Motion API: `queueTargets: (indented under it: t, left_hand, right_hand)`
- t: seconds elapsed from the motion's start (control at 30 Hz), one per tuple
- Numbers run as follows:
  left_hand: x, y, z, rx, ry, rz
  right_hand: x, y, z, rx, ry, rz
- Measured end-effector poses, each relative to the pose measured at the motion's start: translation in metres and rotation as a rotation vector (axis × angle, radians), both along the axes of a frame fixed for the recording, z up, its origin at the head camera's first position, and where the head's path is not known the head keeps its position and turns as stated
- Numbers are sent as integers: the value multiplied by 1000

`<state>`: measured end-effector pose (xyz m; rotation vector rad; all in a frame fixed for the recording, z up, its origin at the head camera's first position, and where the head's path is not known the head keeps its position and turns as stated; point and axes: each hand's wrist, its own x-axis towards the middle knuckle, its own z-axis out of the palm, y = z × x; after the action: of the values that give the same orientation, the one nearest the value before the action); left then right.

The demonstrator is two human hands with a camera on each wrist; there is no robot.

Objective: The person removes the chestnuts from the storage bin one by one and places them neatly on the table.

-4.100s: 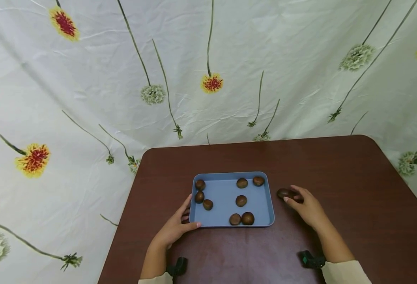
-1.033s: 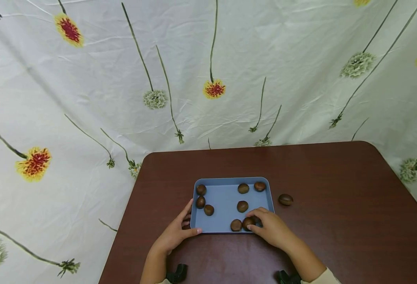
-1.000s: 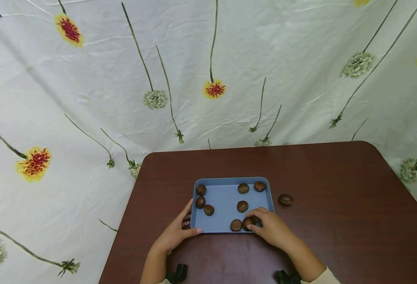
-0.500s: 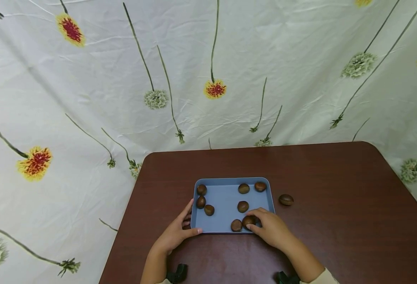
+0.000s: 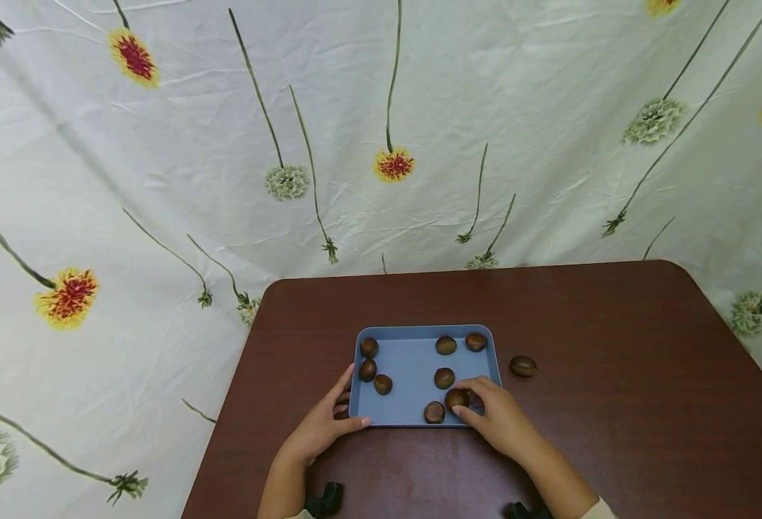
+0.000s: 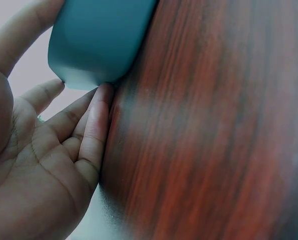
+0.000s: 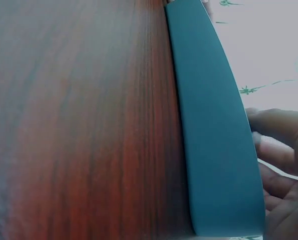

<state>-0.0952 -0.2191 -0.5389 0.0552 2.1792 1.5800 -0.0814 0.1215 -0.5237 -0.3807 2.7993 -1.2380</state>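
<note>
A shallow blue tray (image 5: 406, 393) holds several brown chestnuts. My left hand (image 5: 319, 422) grips its near left corner, thumb on the front rim and fingers along the left side; in the left wrist view, those fingers touch the tray's wall (image 6: 96, 47). My right hand (image 5: 494, 414) reaches over the near right corner and pinches a round chestnut (image 5: 456, 400) between thumb and fingertips. Just left of it lies a paler chestnut (image 5: 434, 412). The right wrist view has the tray's front wall hiding what the fingers (image 7: 276, 125) hold.
An elongated dark nut (image 5: 523, 365) lies on the brown table (image 5: 601, 346), right of the tray. Three chestnuts line the tray's left side, the lower one being this chestnut (image 5: 383, 384). A flowered cloth (image 5: 355, 216) hangs behind the table.
My right hand has left the dark nut beside the tray and taken hold of a chestnut inside it. That chestnut has shifted slightly away from the front wall. My left hand stays put.
</note>
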Motion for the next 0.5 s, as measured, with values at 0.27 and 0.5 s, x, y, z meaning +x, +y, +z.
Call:
queueTargets:
  t: [0.27,0.5]
  left_hand:
    - [0,0,-1,-9,7,7]
    - [0,0,-1,-13,10,7]
  right_hand:
    - [4,3,2,-99,-2,-93]
    - [7,12,2,-145,95,-142]
